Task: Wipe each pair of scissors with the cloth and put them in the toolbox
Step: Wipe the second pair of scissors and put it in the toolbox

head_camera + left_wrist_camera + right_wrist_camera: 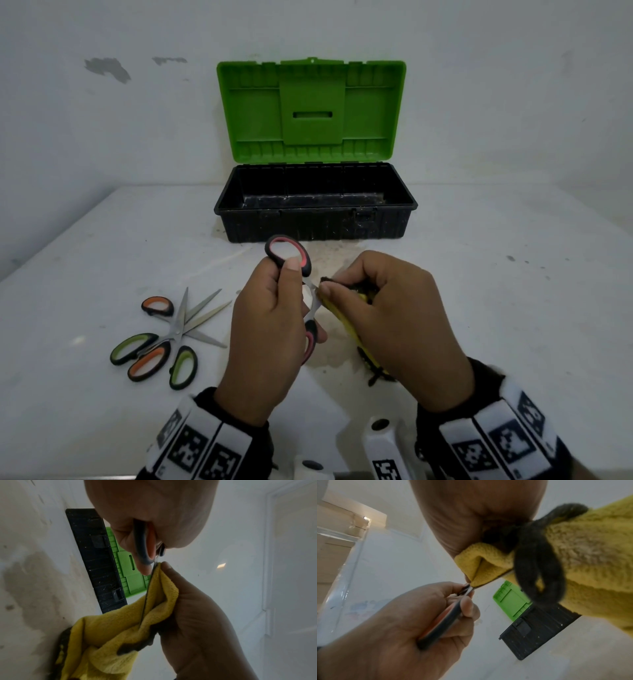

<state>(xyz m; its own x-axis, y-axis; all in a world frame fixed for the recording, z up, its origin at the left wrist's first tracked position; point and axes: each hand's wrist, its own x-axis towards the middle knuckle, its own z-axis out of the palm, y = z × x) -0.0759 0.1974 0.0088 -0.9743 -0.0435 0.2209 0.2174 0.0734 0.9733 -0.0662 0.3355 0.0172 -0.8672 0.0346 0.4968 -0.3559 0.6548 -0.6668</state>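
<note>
My left hand (274, 308) grips the red-and-black handles of a pair of scissors (286, 251), held above the table in front of the toolbox. My right hand (376, 301) pinches a yellow cloth (344, 317) with dark edging folded round the blades, close to the pivot. The left wrist view shows the thin blade edge running down inside the cloth (120, 622) below the handle (145, 545). In the right wrist view the cloth (590, 547) hangs from my right hand and meets the scissors (447, 618). The black toolbox (315, 222) stands open, its green lid (311, 109) upright; the inside looks bare.
Two more pairs of scissors lie crossed on the white table (496, 308) at the left, one orange-handled (149, 365) and one green-handled (183, 366), both with blades spread. A brownish stain marks the table in front of the toolbox. A wall rises close behind the box.
</note>
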